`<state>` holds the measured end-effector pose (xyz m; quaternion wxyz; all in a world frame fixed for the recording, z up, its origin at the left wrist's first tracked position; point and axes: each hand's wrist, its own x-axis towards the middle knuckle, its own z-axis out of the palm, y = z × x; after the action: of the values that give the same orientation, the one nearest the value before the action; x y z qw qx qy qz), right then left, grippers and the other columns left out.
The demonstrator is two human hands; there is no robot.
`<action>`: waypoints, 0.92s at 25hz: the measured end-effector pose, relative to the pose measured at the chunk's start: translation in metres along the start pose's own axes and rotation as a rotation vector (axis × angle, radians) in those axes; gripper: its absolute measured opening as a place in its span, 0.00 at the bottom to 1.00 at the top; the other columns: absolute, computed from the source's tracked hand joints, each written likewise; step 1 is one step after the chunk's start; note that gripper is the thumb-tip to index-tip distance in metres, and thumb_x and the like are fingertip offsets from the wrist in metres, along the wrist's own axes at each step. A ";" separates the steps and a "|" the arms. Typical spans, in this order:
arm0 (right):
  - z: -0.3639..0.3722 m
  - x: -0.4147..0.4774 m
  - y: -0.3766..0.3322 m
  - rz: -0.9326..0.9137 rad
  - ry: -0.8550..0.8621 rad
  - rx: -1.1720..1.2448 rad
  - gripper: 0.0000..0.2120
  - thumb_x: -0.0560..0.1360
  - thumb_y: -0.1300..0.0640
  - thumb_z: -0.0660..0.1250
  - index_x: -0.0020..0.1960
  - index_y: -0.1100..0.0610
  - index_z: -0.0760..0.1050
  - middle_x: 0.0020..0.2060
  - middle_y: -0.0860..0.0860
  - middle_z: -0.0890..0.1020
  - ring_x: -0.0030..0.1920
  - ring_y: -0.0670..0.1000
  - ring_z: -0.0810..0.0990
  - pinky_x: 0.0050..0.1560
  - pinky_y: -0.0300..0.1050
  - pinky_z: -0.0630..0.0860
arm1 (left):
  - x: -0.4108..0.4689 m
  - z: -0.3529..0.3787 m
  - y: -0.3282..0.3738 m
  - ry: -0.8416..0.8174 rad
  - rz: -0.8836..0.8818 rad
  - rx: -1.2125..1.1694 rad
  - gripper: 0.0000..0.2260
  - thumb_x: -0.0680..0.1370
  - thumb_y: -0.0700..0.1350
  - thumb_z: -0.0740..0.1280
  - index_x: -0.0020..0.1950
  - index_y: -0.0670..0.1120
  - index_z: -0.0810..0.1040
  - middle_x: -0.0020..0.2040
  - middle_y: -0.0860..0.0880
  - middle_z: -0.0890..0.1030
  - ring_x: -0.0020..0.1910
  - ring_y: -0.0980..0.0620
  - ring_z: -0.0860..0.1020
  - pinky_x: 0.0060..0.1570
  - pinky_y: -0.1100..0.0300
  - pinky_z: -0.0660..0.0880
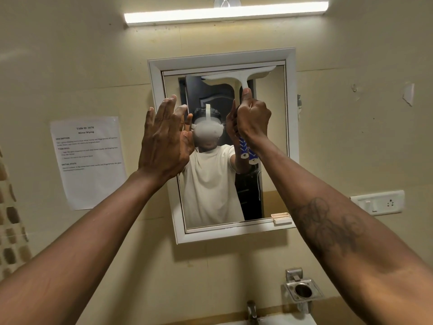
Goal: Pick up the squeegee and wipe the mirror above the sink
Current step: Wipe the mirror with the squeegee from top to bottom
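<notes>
A white-framed mirror (269, 141) hangs on the beige wall above the sink. My right hand (254, 117) is shut around the handle of a white squeegee (243, 77). Its blade lies against the glass along the mirror's top edge, right of centre, and a blue end of the handle shows below my fist. My left hand (164, 139) is raised with fingers spread, flat near the mirror's left edge and holding nothing. The glass reflects a person in a white T-shirt and both hands.
A printed task sheet (87, 160) is taped to the wall on the left. A tube light (225, 12) glows above the mirror. A switch and socket plate (379, 202) sits at right, a steel holder (303, 292) and a tap (251, 310) below.
</notes>
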<state>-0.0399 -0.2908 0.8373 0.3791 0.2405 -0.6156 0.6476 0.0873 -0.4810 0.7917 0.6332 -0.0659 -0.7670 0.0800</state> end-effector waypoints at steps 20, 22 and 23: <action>-0.008 -0.054 0.065 -0.061 0.040 -0.076 0.29 0.88 0.46 0.50 0.30 0.49 0.73 0.22 0.43 0.75 0.28 0.44 0.78 0.30 0.40 0.72 | -0.010 0.005 -0.005 -0.020 -0.028 -0.012 0.30 0.81 0.50 0.69 0.80 0.43 0.65 0.84 0.40 0.61 0.84 0.41 0.58 0.82 0.37 0.53; -0.011 -0.072 0.079 -0.079 0.025 -0.077 0.30 0.88 0.45 0.49 0.30 0.48 0.72 0.25 0.42 0.78 0.27 0.43 0.78 0.29 0.38 0.72 | -0.014 0.005 -0.005 -0.042 -0.043 -0.001 0.31 0.80 0.49 0.71 0.80 0.43 0.65 0.84 0.40 0.60 0.84 0.41 0.57 0.82 0.37 0.52; -0.012 -0.078 0.083 -0.085 0.025 -0.084 0.30 0.88 0.44 0.49 0.30 0.49 0.72 0.26 0.42 0.79 0.27 0.43 0.78 0.29 0.33 0.70 | -0.014 0.006 -0.005 -0.049 -0.044 -0.004 0.31 0.80 0.49 0.72 0.80 0.43 0.65 0.84 0.40 0.60 0.84 0.41 0.57 0.82 0.37 0.52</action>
<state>-0.0572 -0.2909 0.7240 0.4236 0.2425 -0.6267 0.6075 0.0846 -0.4888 0.7777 0.6159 -0.0485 -0.7836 0.0661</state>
